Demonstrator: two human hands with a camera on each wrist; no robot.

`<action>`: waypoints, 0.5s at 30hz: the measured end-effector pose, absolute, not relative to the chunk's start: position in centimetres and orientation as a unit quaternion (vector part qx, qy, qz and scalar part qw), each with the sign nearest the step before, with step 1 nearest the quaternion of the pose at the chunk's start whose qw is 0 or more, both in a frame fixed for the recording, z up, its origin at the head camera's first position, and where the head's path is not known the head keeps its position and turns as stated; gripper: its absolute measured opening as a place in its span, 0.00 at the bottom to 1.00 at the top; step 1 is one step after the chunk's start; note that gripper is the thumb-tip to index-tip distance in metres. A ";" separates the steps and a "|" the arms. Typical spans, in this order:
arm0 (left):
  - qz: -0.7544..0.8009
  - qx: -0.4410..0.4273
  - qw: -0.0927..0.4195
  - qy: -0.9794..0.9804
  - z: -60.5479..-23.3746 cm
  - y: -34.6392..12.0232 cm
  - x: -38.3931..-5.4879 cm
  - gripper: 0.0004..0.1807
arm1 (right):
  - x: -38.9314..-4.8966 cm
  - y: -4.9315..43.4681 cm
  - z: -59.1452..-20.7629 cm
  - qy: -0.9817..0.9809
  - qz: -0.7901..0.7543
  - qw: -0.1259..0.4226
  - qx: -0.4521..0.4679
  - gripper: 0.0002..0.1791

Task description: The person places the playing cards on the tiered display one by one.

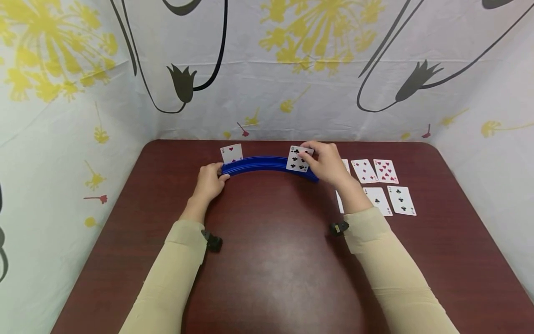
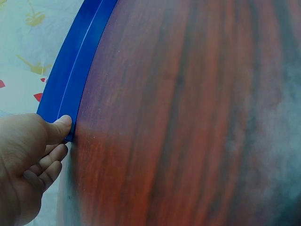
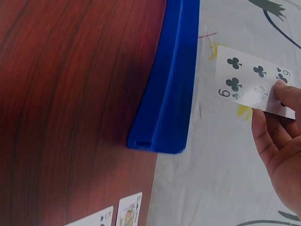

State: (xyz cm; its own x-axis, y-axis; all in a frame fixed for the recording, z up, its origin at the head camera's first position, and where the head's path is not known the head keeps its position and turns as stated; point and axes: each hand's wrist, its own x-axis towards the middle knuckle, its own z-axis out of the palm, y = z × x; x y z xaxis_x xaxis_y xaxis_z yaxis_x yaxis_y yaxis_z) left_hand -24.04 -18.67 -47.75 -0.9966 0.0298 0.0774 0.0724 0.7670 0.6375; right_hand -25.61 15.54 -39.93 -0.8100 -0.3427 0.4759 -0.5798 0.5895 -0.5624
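A curved blue playing-card holder [image 1: 260, 163] lies across the back of the table. My left hand [image 1: 210, 181] grips its left end; in the left wrist view the thumb [image 2: 62, 126] presses on the blue edge. A hearts card [image 1: 232, 152] stands upright in the holder beside that hand. Between thumb and fingers, my right hand [image 1: 327, 162] pinches a six of clubs [image 1: 295, 160], its face turned toward me. The right wrist view has the six of clubs [image 3: 244, 77] held above the holder, apart from it.
Right of the holder, playing cards lie face up in two rows, among them a diamonds card [image 1: 364, 171], a hearts card [image 1: 385, 171] and a three of clubs [image 1: 402, 200]. My right forearm partly covers others. A patterned cloth [image 1: 267, 102] hangs behind the table [image 1: 267, 260].
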 end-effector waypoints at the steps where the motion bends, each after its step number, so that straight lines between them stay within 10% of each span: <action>1: -0.340 -0.027 0.032 -0.939 -47.7 -18.7 -24.0 0.25 | -25.6 15.3 -39.9 -0.877 0.369 0.157 0.264 0.09; 15: -0.330 -0.025 0.034 -0.943 -47.7 -18.6 -24.0 0.25 | -25.6 12.3 -39.8 -0.865 0.381 0.136 0.297 0.09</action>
State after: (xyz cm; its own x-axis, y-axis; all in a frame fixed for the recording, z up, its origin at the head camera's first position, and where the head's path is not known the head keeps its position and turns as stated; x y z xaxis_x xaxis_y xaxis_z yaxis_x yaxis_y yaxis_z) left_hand -24.03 -18.60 -47.68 -0.9964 0.0249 0.0814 0.0702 0.7807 0.6210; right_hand -25.62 12.26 -39.77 -0.7869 -0.4090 0.4621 -0.6170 0.5336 -0.5784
